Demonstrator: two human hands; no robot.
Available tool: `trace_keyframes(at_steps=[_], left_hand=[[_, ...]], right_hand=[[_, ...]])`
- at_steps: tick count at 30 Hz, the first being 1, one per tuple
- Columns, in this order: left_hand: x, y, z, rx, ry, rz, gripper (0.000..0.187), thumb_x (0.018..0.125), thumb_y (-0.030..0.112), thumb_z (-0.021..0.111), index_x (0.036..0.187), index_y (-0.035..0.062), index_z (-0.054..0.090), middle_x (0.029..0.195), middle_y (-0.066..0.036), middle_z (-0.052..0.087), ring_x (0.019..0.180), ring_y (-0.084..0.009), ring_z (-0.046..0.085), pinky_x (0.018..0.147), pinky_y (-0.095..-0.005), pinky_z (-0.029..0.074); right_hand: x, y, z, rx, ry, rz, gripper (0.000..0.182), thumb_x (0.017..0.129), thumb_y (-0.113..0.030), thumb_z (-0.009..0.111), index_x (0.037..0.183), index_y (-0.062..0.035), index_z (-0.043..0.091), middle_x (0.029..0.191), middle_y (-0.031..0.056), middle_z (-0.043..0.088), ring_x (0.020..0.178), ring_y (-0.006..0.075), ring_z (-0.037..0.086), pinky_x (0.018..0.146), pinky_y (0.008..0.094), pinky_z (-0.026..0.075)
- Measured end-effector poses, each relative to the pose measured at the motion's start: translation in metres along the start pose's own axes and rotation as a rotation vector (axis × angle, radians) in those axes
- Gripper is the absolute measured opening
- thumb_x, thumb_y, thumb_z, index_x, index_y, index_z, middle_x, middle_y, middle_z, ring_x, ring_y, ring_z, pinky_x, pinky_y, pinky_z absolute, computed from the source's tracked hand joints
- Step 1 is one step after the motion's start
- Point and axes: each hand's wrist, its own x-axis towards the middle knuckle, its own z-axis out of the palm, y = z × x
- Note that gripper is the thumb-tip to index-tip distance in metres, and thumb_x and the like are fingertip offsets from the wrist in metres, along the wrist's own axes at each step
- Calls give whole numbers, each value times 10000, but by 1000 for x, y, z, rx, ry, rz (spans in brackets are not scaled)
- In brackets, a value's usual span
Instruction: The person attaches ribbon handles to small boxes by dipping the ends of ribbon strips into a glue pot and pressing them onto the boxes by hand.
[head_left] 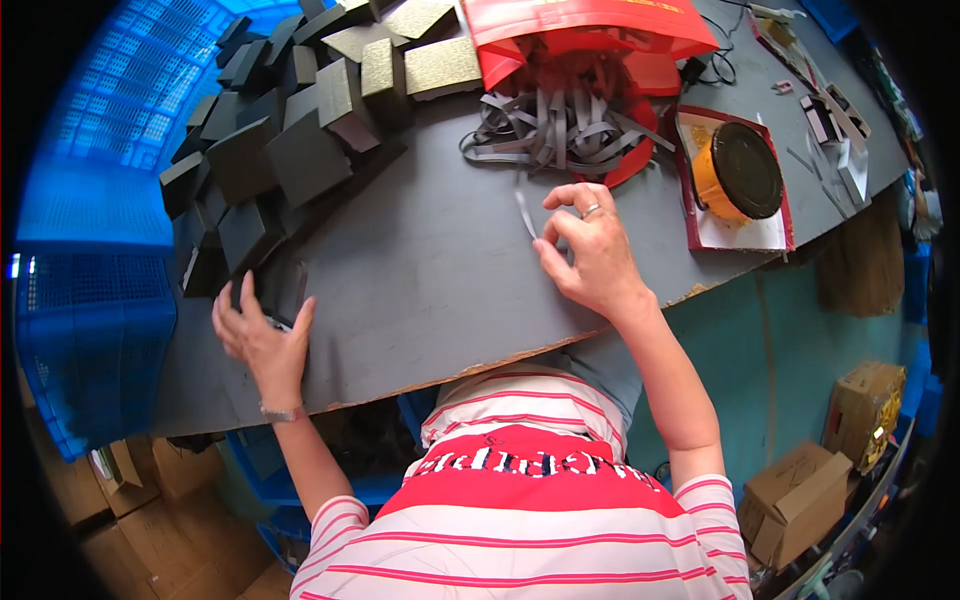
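Observation:
At the left of the table, my left hand (262,332) has its fingers spread beside a pile of dark boxes (305,160); a dark, blurred thing shows between its thumb and fingers. My right hand (588,245) is near the middle, thumb and index finger pinched on the end of a thin grey strip (526,213). Beyond it, a heap of grey strips (560,125) spills from a red bag (590,20). Some boxes in the pile have gold-coloured faces.
A yellow container with a black lid (745,170) stands in a red-edged tray (715,240) on the right. Blue crates (95,340) are at the left. Small white and dark pieces (850,170) lie far right. Cardboard boxes (795,500) sit below the table.

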Motion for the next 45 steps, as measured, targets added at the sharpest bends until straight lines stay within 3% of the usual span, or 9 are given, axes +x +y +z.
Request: trace_keyframes(at_steps=[4, 7, 10, 14, 18, 24, 29, 36, 45], left_hand=[[37, 24, 20, -50, 91, 57, 860, 729, 378, 823, 1462, 174, 423, 1508, -141, 347, 1434, -368, 247, 1120, -563, 284], [71, 3, 44, 2, -85, -55, 962, 693, 335, 846, 1501, 159, 354, 1533, -168, 333, 1434, -397, 257, 1079, -625, 312], [97, -38, 75, -140, 30, 135, 912, 675, 256, 862, 1459, 138, 413, 1481, -180, 395, 1339, -433, 378, 1089, -516, 376], [112, -26, 53, 1, -218, -21, 1000, 679, 382, 857, 1512, 177, 343, 1572, -144, 320, 1306, -459, 459, 1002, -606, 430], [131, -40, 65, -22, -154, 133, 921, 649, 321, 845, 1426, 52, 431, 1482, -205, 399, 1279, -397, 493, 1048, -460, 424], [109, -37, 18, -225, -70, 97, 539, 796, 148, 737, 1317, 104, 607, 1284, -150, 630, 1172, -352, 603, 995, -421, 480], [66, 39, -33, -398, 354, 442, 532, 817, 17, 699, 1336, 86, 604, 1324, -129, 622, 1219, -347, 579, 1038, -433, 441], [5, 178, 3, -683, -196, 991, 754, 537, -116, 631, 1238, 160, 672, 1365, -108, 534, 1323, -363, 429, 1101, -468, 379], [-5, 225, -15, -750, -352, 999, 731, 612, 220, 846, 1295, 126, 601, 1421, -138, 434, 1313, -417, 345, 1086, -506, 361]], right_hand=[[-1, -25, -2, 800, -257, -100, 229, 708, -45, 670, 594, -72, 473, 1049, 68, 709, 1238, 304, 558, 1124, 507, 349], [-14, -27, -2, 1230, -369, 1, 274, 769, -39, 655, 591, -99, 455, 920, 53, 723, 1046, 284, 675, 1149, 569, 299], [-34, -23, -10, 1627, -267, 353, 271, 933, -115, 649, 683, -39, 574, 794, 59, 622, 822, 184, 669, 918, 431, 537], [-50, -13, -30, 1599, -52, 609, 251, 982, -184, 635, 812, 0, 634, 866, 64, 599, 682, 94, 551, 589, 232, 468], [-72, 9, -34, 1359, 8, 792, 139, 926, -161, 719, 904, -39, 656, 869, 10, 608, 689, 49, 497, 567, 226, 427], [-76, 3, -50, 1085, 194, 739, 105, 950, -125, 681, 983, -29, 655, 830, -3, 609, 683, 57, 527, 607, 214, 454], [-86, 15, -73, 893, 256, 624, 81, 974, -96, 634, 1015, -27, 636, 865, 13, 634, 679, 71, 560, 646, 213, 480], [-91, 39, -138, 814, 492, 766, 118, 957, -158, 662, 951, -40, 660, 770, -6, 634, 555, 7, 397, 492, 181, 323], [-78, 86, -179, 581, 685, 856, 135, 895, -157, 712, 838, -44, 666, 676, -50, 553, 544, 2, 365, 493, 192, 260]])
